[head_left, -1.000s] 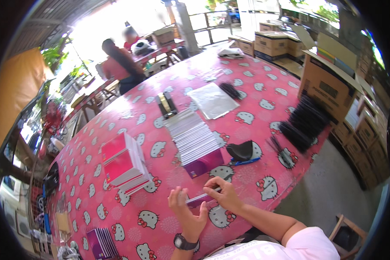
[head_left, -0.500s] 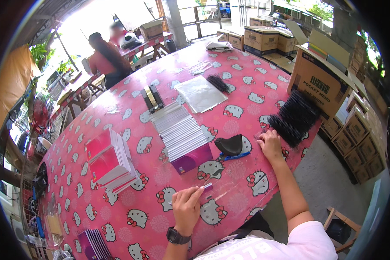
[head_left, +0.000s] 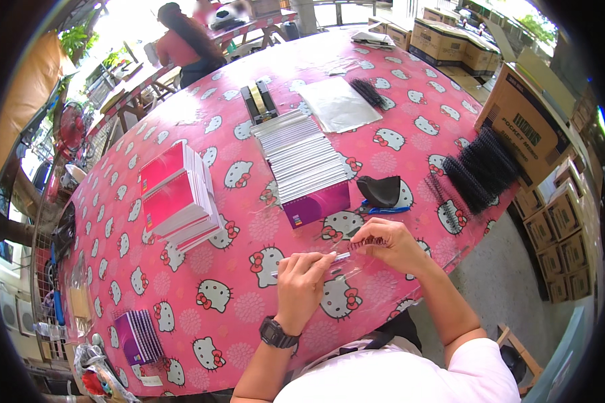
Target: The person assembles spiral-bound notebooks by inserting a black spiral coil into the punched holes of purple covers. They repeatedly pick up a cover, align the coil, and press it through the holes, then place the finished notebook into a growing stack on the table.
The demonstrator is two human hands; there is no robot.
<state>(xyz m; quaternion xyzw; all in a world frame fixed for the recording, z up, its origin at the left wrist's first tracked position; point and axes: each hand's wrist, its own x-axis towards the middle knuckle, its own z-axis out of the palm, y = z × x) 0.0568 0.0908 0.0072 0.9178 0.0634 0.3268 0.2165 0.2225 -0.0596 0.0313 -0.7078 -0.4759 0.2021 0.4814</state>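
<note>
My left hand point(head_left: 301, 281), with a dark watch on its wrist, is closed on a thin memo pad point(head_left: 341, 259) held edge-up near the table's front. Just right of it, my right hand point(head_left: 395, 247) pinches a dark spiral binding coil point(head_left: 364, 242) by the pad's end; whether the coil touches the pad I cannot tell. Beyond my hands lies a row of purple-covered memo pads point(head_left: 312, 209). A black curved piece point(head_left: 381, 191) rests beside blue-handled pliers point(head_left: 388, 210). To the right is a pile of black coils point(head_left: 480, 168), with some loose coils point(head_left: 446, 201) next to it.
Pink-covered pads point(head_left: 181, 201) stand in stacks at left. Coil-bound purple notebooks point(head_left: 140, 336) sit at the near-left edge. Farther back are clear plastic sheets point(head_left: 339, 105), a small coil bunch point(head_left: 368, 93) and a dark holder point(head_left: 259, 101). Cardboard boxes point(head_left: 528, 127) line the right; a person point(head_left: 187, 43) is at a far table.
My right hand has moved left from the coil pile to the memo pad, bringing a coil. My left hand still holds the pad. The view has shifted.
</note>
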